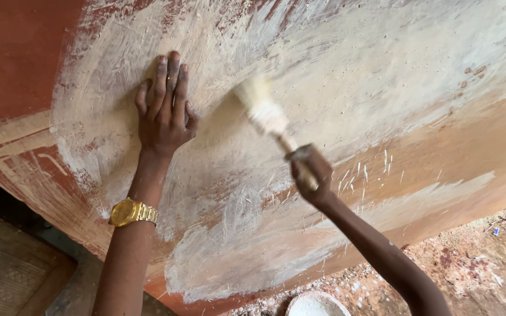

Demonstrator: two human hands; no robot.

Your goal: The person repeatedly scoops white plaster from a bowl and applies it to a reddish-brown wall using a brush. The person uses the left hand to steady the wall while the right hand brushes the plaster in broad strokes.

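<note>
Right hand [310, 174] grips a brush [263, 109] against the red wall [19, 58]; left hand [165, 111] rests flat, fingers extended. White coat covers the centre; left edge and lower band remain bare.

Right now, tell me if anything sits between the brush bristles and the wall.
Nothing visible does. The brush, held in the right hand, has its blurred bristles at the whitewashed wall. The left hand lies flat on the wall, off to the side.
</note>
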